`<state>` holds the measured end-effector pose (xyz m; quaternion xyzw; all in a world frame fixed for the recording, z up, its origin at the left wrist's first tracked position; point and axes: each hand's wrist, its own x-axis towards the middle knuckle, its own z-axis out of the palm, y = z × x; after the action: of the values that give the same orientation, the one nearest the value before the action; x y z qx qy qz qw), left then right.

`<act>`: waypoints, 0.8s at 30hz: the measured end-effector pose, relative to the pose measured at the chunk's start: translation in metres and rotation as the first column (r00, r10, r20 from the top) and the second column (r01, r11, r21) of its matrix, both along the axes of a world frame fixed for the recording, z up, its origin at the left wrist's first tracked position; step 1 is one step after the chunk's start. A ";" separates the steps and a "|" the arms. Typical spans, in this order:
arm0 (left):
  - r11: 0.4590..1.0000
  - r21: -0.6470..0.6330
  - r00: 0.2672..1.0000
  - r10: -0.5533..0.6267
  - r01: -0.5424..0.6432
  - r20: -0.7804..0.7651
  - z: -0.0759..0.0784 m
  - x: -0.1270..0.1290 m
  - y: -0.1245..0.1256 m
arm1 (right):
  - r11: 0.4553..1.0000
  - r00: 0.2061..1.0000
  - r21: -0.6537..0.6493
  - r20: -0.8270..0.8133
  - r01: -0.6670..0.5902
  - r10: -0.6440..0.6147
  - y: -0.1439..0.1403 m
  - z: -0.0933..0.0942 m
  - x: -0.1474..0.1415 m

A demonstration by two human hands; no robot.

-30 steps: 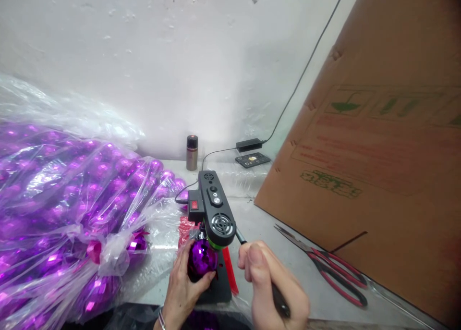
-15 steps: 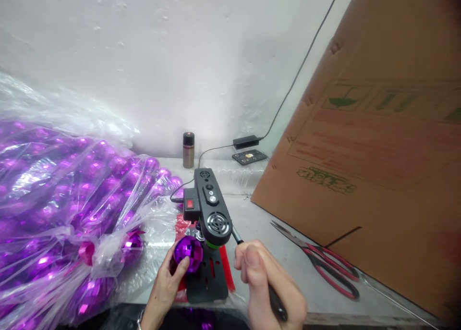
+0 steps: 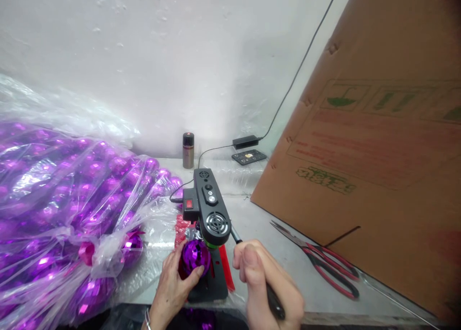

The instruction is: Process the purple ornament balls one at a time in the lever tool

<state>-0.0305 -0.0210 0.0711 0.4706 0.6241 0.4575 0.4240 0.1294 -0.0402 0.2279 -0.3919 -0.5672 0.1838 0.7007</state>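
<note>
One faceted purple ball, mirror-shiny and round, sits on the black base plate of a small benchtop press, directly under its green-ringed head. The left hand cups the ball from the near side, its fingers wrapped against the glossy surface. The right hand is a closed fist around one slim black lever handle that slants up to the side of the press.

The press is one matte black plastic unit, long and rounded, with a round grille, two small buttons and one red rocker switch. A thin black cable runs from it back to one flat rectangular power brick.

To the left lies one large clear plastic bag, crinkled and glossy, stuffed with purple balls too many to count. One pair of scissors with red-and-black handles and bare metal blades lies on the grey worktop to the right. One big sheet of brown corrugated cardboard, printed in faded green and red, leans beside it. By the white wall stand one small cylindrical metal can with a dark cap and one flat dark card-like item.
</note>
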 end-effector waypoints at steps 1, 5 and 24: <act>1.000 0.002 1.000 0.003 -0.003 -0.001 0.001 0.001 -0.001 | 1.000 1.000 -0.001 -0.002 -0.005 0.005 0.000 0.000 0.000; 0.998 0.040 0.999 0.046 -0.045 -0.015 0.005 0.010 -0.004 | 1.000 1.000 0.004 -0.009 -0.011 0.011 0.000 -0.001 0.001; 0.985 0.008 0.983 -0.173 0.173 0.067 0.015 -0.013 0.030 | 1.000 1.000 -0.010 0.007 -0.017 0.017 -0.002 -0.004 0.004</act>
<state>-0.0435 0.0087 0.0856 0.5079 0.5657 0.4352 0.4824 0.1331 -0.0420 0.2238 -0.3912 -0.5722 0.1910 0.6950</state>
